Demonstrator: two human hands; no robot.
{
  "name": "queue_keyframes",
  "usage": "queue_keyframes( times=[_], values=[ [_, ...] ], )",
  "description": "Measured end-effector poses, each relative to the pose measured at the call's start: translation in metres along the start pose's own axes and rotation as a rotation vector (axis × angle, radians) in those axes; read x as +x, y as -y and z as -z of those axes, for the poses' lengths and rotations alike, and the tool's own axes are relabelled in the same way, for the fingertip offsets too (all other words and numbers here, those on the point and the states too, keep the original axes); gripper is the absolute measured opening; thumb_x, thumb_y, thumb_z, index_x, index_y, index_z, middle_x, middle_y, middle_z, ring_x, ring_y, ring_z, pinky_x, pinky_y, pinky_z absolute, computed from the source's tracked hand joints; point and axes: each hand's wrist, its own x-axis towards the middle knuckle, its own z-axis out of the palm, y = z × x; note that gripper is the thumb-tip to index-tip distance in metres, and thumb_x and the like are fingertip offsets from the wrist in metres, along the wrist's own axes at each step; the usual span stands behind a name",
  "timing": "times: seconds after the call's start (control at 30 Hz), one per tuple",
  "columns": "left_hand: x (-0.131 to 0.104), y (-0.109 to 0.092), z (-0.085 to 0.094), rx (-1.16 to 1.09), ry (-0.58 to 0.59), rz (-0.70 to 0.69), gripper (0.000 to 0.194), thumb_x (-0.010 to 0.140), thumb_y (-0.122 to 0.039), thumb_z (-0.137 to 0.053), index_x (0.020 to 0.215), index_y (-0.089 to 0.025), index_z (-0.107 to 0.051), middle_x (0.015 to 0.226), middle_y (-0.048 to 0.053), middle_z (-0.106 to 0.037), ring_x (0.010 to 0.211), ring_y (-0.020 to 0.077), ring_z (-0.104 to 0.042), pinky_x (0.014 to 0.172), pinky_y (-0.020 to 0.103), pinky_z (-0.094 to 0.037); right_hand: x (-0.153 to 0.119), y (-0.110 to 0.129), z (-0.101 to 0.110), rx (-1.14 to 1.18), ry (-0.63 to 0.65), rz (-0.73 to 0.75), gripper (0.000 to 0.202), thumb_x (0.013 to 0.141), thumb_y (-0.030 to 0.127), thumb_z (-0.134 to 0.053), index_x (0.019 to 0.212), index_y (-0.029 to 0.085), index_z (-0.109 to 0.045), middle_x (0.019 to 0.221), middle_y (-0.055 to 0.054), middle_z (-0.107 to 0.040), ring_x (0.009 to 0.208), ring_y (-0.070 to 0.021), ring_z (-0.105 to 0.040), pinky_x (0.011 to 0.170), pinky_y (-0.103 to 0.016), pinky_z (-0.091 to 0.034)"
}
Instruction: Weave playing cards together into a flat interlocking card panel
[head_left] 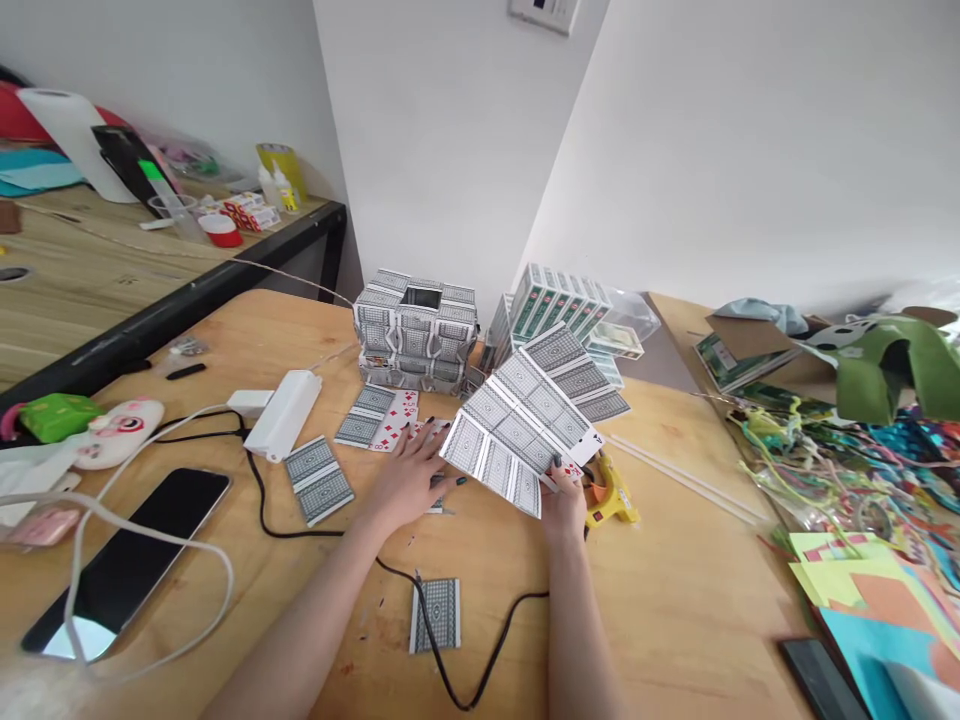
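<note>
My right hand (564, 503) grips a folded panel of joined playing cards (517, 420) by its lower right edge, patterned backs mostly facing me. The panel is raised and tilted above the table. My left hand (411, 472) lies with fingers spread at the edge of some face-up red diamond cards (395, 418). Part of another card shows beneath its thumb. Behind the hands stands a box-like structure built of playing cards (416, 335), with a square opening on top. Loose face-down cards (319, 480) lie to the left, and one more card (446, 613) lies in front.
A yellow glue gun (615, 492) lies beside my right hand, its black cable (480, 690) looping across the front. Card boxes (555, 300) stand at the back. A white power strip (283, 415) and phone (131, 560) are left; colourful scraps (825, 470) are right.
</note>
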Motion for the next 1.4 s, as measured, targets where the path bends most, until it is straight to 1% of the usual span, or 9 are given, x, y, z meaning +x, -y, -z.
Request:
queue_keyframes(
  times=[0.1,0.27,0.33,0.47,0.6,0.73,1.17,1.3,1.4],
  values=[
    [0.0,0.0,0.001,-0.006,-0.023,0.02,0.032,0.082,-0.034,-0.052,0.111,-0.026,-0.061,0.132,0.005,-0.05,0.127,0.0284,-0.037,0.107,0.053,-0.019,0.001,-0.001,0.002,-0.033,0.005,0.007,0.013,0.071,0.02,-0.064,0.083,0.024,-0.063,0.085,-0.001,-0.069,0.08,-0.0175,-0.064,0.078,-0.033,-0.051],
    [0.0,0.007,-0.001,-0.034,-0.175,0.098,0.023,0.081,-0.023,-0.05,0.096,-0.021,-0.067,0.102,0.007,-0.068,0.104,0.0241,-0.057,0.105,0.047,-0.028,0.005,-0.003,0.004,-0.12,0.015,0.013,0.014,0.073,0.023,-0.061,0.086,0.025,-0.062,0.09,-0.003,-0.069,0.082,-0.019,-0.065,0.076,-0.034,-0.052],
    [0.0,0.009,-0.004,-0.029,-0.19,0.127,0.033,0.077,-0.027,-0.056,0.109,-0.018,-0.062,0.111,0.009,-0.064,0.111,0.0263,-0.053,0.104,0.046,-0.03,0.006,-0.004,0.003,-0.146,0.04,0.012,0.014,0.073,0.024,-0.06,0.088,0.026,-0.061,0.09,-0.003,-0.069,0.083,-0.0194,-0.065,0.075,-0.035,-0.052],
    [-0.001,0.011,-0.012,0.015,-0.113,0.147,0.065,0.071,-0.035,-0.062,0.131,-0.017,-0.044,0.133,0.012,-0.048,0.129,0.0318,-0.032,0.106,0.048,-0.026,0.005,-0.006,-0.002,-0.11,0.074,-0.022,0.017,0.073,0.024,-0.062,0.09,0.025,-0.061,0.089,-0.002,-0.07,0.082,-0.0194,-0.066,0.075,-0.035,-0.053],
    [-0.001,0.012,-0.013,0.032,-0.048,0.141,0.058,0.079,-0.03,-0.054,0.134,-0.02,-0.04,0.135,0.011,-0.046,0.131,0.0296,-0.031,0.107,0.047,-0.024,0.002,-0.006,-0.007,-0.01,0.071,-0.047,0.02,0.069,0.02,-0.067,0.088,0.024,-0.062,0.084,0.001,-0.07,0.079,-0.016,-0.066,0.076,-0.03,-0.053],
    [-0.001,0.011,-0.011,0.01,-0.053,0.12,0.052,0.081,-0.025,-0.052,0.132,-0.024,-0.042,0.133,0.008,-0.048,0.129,0.0273,-0.034,0.107,0.047,-0.025,0.001,-0.002,-0.009,0.004,0.073,-0.043,0.019,0.069,0.017,-0.067,0.087,0.024,-0.062,0.083,0.002,-0.071,0.078,-0.0136,-0.066,0.076,-0.027,-0.053],
    [-0.002,0.01,-0.008,-0.092,-0.112,0.103,0.047,0.075,-0.023,-0.059,0.121,-0.018,-0.049,0.123,0.012,-0.053,0.119,0.027,-0.046,0.103,0.047,-0.033,0.011,0.004,0.005,-0.198,0.042,0.035,0.02,0.074,0.022,-0.057,0.094,0.025,-0.06,0.097,-0.004,-0.069,0.09,-0.0219,-0.065,0.073,-0.037,-0.054],
    [-0.002,0.009,-0.006,-0.185,-0.166,0.162,0.048,0.075,-0.023,-0.059,0.122,-0.022,-0.048,0.119,0.011,-0.048,0.113,0.0259,-0.049,0.094,0.041,-0.043,0.014,0.007,0.01,-0.177,0.043,0.024,0.019,0.073,0.025,-0.06,0.091,0.026,-0.061,0.095,-0.004,-0.07,0.088,-0.0228,-0.065,0.07,-0.037,-0.054],
    [-0.003,0.009,-0.005,-0.265,-0.275,0.237,0.041,0.074,-0.02,-0.059,0.115,-0.023,-0.054,0.11,0.01,-0.048,0.104,0.0239,-0.054,0.09,0.039,-0.045,0.013,0.007,0.009,-0.153,0.04,0.02,0.017,0.071,0.026,-0.063,0.088,0.027,-0.063,0.091,-0.003,-0.07,0.085,-0.0232,-0.065,0.07,-0.038,-0.053]
  ],
)
